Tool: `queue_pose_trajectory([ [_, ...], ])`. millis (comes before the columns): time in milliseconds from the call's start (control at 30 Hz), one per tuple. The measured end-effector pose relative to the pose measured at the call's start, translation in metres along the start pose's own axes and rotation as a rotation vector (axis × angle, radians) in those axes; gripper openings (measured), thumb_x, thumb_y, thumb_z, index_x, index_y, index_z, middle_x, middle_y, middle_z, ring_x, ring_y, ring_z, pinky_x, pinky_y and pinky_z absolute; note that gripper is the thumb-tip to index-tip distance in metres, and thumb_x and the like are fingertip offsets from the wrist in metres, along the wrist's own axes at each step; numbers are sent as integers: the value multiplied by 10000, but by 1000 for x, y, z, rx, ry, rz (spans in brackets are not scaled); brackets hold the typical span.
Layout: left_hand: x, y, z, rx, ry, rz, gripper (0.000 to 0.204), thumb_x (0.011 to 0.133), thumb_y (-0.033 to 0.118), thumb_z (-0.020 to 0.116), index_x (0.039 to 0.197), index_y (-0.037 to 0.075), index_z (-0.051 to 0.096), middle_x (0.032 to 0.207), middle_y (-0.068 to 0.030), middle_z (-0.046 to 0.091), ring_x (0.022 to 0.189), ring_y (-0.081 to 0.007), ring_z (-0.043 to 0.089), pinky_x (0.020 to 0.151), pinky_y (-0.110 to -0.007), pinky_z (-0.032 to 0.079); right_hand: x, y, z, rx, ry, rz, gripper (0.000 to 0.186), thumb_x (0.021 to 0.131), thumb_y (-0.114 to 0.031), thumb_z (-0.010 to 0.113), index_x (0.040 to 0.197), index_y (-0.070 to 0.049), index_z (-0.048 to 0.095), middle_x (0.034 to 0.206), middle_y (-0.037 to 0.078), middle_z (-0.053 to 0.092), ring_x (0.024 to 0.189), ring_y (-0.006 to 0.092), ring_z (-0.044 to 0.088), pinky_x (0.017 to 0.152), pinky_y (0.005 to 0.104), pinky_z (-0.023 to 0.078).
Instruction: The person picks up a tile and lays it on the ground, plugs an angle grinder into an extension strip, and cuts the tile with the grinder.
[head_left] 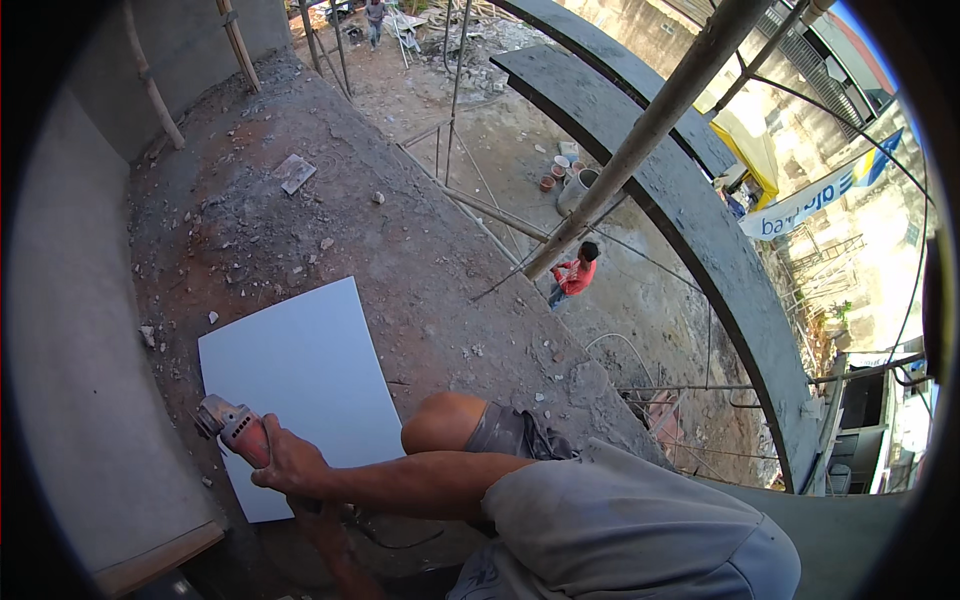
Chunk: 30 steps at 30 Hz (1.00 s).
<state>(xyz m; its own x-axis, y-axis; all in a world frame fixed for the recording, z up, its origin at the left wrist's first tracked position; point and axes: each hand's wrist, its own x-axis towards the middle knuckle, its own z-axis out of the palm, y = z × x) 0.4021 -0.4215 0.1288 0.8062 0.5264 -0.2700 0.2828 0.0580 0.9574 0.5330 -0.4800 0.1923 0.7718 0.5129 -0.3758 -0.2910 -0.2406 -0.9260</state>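
One large white rectangular tile (305,385) lies flat on the dusty concrete slab (400,240), its left edge running close along the grey plastered wall (70,380). At that left edge, near the tile's near-left corner, sits the red-bodied angle grinder with its grey metal head (232,427), the head right at the tile's rim. One hand (288,465) is clenched around the grinder's red body; by the way the forearm crosses in from the right, I'd call it the right hand. The left hand I can't make out at all. A bare bent knee (445,420) hovers over the tile's right edge.

This looks like the start of a cut along the tile's left side. The move to come calls for a steady line and a firm brace on the tile, since only one hand shows on the tool. Far beyond the slab's open edge, a person in a red shirt (575,275) stands on the ground below, beside a slanted scaffold pole (640,130).
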Motion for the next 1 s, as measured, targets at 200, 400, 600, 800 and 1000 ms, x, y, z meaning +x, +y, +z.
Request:
queue_pose_trajectory([
  [200, -1, 12, 3, -70, -73, -35, 677, 733, 124, 801, 1273, -14, 416, 1154, -115, 536, 1031, -200, 565, 875, -340, 478, -3, -5, -4, -8, 9, 17, 657, 693, -250, 703, 1175, -23, 319, 986, 265, 592, 918, 436, 617, 814, 480, 483],
  [400, -2, 29, 13, -41, -68, -44, 723, 700, 141, 825, 1254, -5, 384, 992, -92, 567, 814, -152, 590, 678, -298, 508, -2, -5, -8, -15, 1, 45, 697, 708, -313, 709, 1197, -16, 310, 1036, 289, 584, 953, 429, 614, 844, 469, 467],
  [600, -6, 46, 18, -65, -71, -123, 717, 690, 155, 836, 1225, -2, 386, 938, -101, 575, 739, -152, 594, 607, -287, 505, -3, -8, -7, -42, 28, 60, 685, 714, -317, 708, 1186, -21, 309, 1023, 280, 593, 934, 431, 618, 827, 476, 474],
  [800, -10, 50, 21, -44, -14, -107, 703, 704, 156, 829, 1229, -1, 388, 899, -84, 585, 704, -132, 589, 580, -275, 494, -5, -10, -6, -52, -3, 88, 689, 716, -331, 708, 1183, -19, 309, 1030, 276, 594, 941, 425, 618, 833, 472, 473],
  [1000, -8, 53, 21, -50, -74, -65, 557, 707, 175, 800, 1126, 34, 462, 708, -16, 550, 518, -90, 516, 463, -240, 439, -4, -11, -5, -72, -5, 91, 682, 716, -335, 704, 1174, -17, 311, 1028, 274, 593, 941, 420, 620, 830, 469, 477],
])
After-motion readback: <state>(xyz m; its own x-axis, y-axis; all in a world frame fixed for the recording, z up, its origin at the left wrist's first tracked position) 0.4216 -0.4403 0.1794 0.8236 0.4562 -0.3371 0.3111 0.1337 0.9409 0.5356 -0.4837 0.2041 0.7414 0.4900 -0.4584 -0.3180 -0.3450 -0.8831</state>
